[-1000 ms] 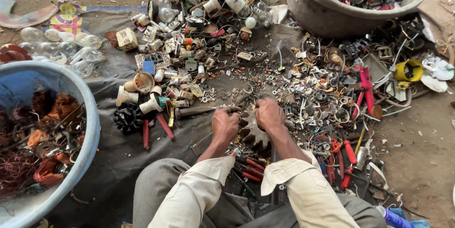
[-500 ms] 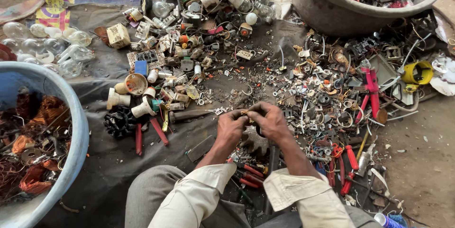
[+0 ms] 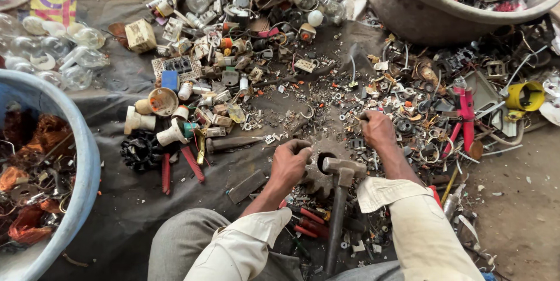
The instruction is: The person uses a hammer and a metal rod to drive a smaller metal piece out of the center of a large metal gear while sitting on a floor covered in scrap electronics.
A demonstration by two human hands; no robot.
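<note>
Head view, looking down at a dark tarp (image 3: 134,211) spread on the ground and strewn with electrical scrap. Left hand (image 3: 290,161): fingers curled, knuckles up, resting at the left edge of a rusty toothed gear wheel (image 3: 324,167) that lies flat on the tarp; hand appears clenched on a small piece, but what it grips cannot be made out. Right hand (image 3: 377,129): reaching out into the loose pile of small metal bits and rings just beyond the gear, fingers bent down onto the pile; whether it has pinched anything cannot be told. A hammer (image 3: 341,199) lies between the two forearms, its head resting on the gear, handle running back toward the person; neither hand holds it. Both sleeves pale, cuffs turned. Surroundings: blue tub (image 3: 70,199) at left holding tangled copper wire; grey basin (image 3: 420,7) at upper right with mixed scrap; clear glass bulbs (image 3: 70,53) upper left; red-handled pliers (image 3: 466,117) to the right of the right hand; yellow ring piece (image 3: 525,95) far right; black ribbed wheel (image 3: 140,151) left of centre.
</note>
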